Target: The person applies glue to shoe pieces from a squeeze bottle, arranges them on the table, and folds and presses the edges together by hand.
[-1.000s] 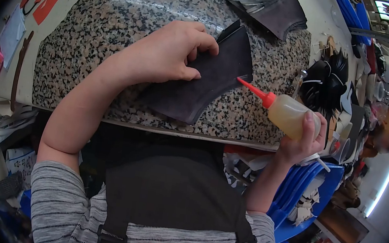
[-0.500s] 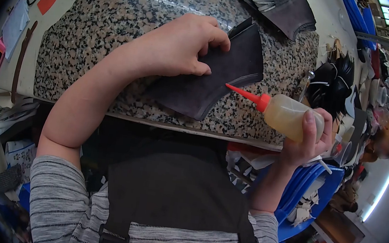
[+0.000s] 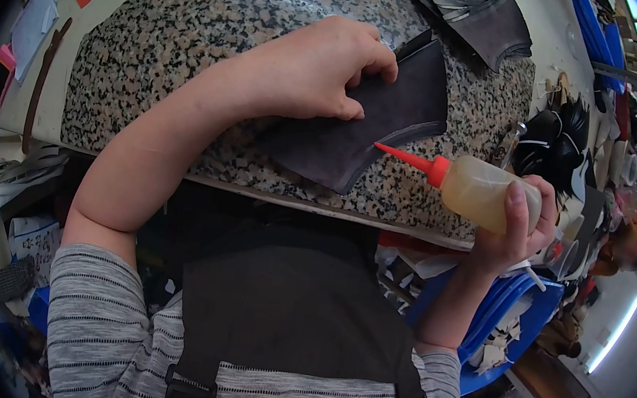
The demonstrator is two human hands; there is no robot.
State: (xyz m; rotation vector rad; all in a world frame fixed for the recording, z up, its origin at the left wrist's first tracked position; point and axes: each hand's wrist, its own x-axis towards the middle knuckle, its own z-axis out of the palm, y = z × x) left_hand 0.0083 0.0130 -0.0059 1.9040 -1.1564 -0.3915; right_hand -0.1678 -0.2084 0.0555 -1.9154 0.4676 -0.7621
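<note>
Grips bottle (image 3: 484,193) in right hand (image 3: 524,222), with fingers wrapped about its body; points red nozzle (image 3: 413,159) leftward, to the inward-curving edge of dark piece (image 3: 348,149); cannot tell from this view whether in contact. Rests left hand (image 3: 321,70) over the piece, with thumb and fingers moderately apart, at its left side. Lies, as to the piece, flat on speckled slab (image 3: 154,54), near the person's side; shows, beyond it at upper right, dark stack (image 3: 491,30); shows black bundle (image 3: 557,140) right of the slab, brown strip (image 3: 42,85) at left.
</note>
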